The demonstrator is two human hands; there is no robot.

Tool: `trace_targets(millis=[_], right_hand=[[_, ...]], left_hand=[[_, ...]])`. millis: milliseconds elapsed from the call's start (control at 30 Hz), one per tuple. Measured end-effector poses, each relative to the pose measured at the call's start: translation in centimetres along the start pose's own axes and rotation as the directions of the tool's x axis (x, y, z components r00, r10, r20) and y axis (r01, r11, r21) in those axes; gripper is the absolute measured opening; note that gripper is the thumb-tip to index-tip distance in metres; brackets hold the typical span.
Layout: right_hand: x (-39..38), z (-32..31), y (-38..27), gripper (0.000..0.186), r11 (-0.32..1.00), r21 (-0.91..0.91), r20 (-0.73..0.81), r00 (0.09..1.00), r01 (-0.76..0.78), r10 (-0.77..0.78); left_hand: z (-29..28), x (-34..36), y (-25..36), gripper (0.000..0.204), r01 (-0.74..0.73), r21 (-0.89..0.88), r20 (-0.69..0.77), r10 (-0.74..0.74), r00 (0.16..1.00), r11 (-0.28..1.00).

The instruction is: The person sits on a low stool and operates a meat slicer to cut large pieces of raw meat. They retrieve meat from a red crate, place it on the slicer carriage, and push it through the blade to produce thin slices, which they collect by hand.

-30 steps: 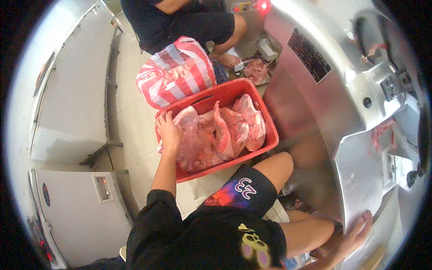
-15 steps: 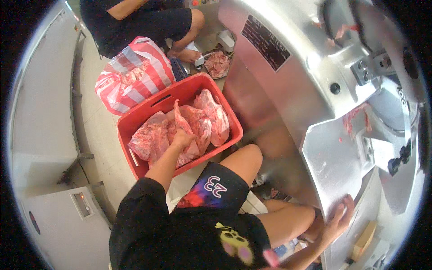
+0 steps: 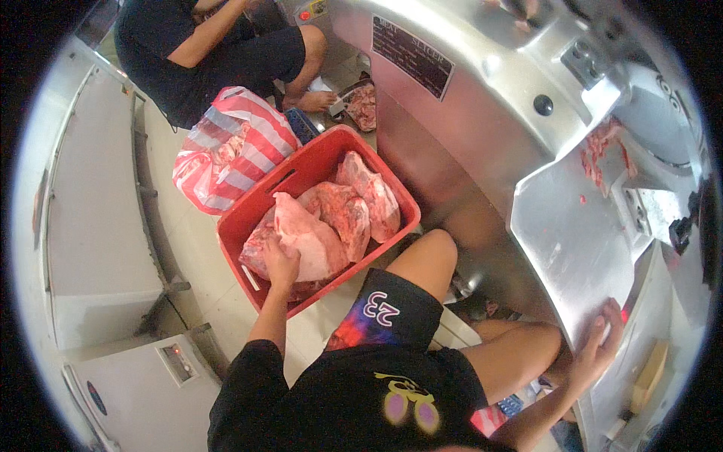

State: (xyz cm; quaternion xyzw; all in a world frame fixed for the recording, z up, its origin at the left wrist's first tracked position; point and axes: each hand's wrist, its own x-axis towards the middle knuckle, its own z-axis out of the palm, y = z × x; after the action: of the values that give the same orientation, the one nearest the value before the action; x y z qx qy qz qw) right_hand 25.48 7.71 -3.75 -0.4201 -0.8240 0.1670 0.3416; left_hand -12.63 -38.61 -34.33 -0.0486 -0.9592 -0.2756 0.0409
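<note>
My left hand point(image 3: 279, 264) grips a pale pink meat slab point(image 3: 315, 241) among several raw pieces in a red plastic crate point(image 3: 245, 196). Its thumb and fingers press on the slab’s left part. My right hand point(image 3: 601, 339) has its fingers curled at the edge of the slicer’s steel tray point(image 3: 561, 245), at the lower right. Red meat scraps point(image 3: 602, 147) cling near the top of that tray.
A red-striped bag of meat point(image 3: 252, 154) lies behind the crate. A seated co-worker point(image 3: 158, 38) is beyond it, near a dish of meat point(image 3: 363, 105). The steel slicer body point(image 3: 489, 120) fills the right. White appliances point(image 3: 98, 226) line the left.
My left hand moved from the crate’s rim into the meat, and the middle slab now lies flipped toward the left, pale side up. My right hand stays at the tray. The view has shifted.
</note>
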Motion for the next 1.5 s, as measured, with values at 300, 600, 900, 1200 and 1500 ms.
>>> trace_targets(millis=[300,600,900,1200,1500], right_hand=[[1.3,-0.2,-0.4,0.029,0.993,0.025,0.0,0.994,0.112,-0.112],[2.5,0.1,-0.6,0.025,0.995,0.048,0.012,0.996,0.082,-0.083],[0.6,-0.3,-0.1,0.031,0.999,-0.018,-0.007,0.999,0.032,-0.033],[1.0,-0.3,-0.3,0.028,0.996,-0.055,0.035,0.997,0.068,-0.066],[1.1,-0.7,-0.7,0.031,0.997,-0.049,0.015,0.998,0.055,-0.055]], left_hand=[[17.7,13.8,14.3,0.051,-0.072,-0.564,0.024,0.104,0.994,0.823],[28.1,24.5,8.7,0.059,-0.267,0.057,0.306,0.237,0.922,0.962],[12.8,15.4,12.6,0.032,0.177,-0.59,0.207,-0.064,0.976,0.788],[11.7,3.7,5.4,0.029,0.074,-0.642,0.038,-0.065,0.997,0.763],[15.8,18.6,16.8,0.04,0.64,-0.458,0.773,-0.079,0.629,0.618]])
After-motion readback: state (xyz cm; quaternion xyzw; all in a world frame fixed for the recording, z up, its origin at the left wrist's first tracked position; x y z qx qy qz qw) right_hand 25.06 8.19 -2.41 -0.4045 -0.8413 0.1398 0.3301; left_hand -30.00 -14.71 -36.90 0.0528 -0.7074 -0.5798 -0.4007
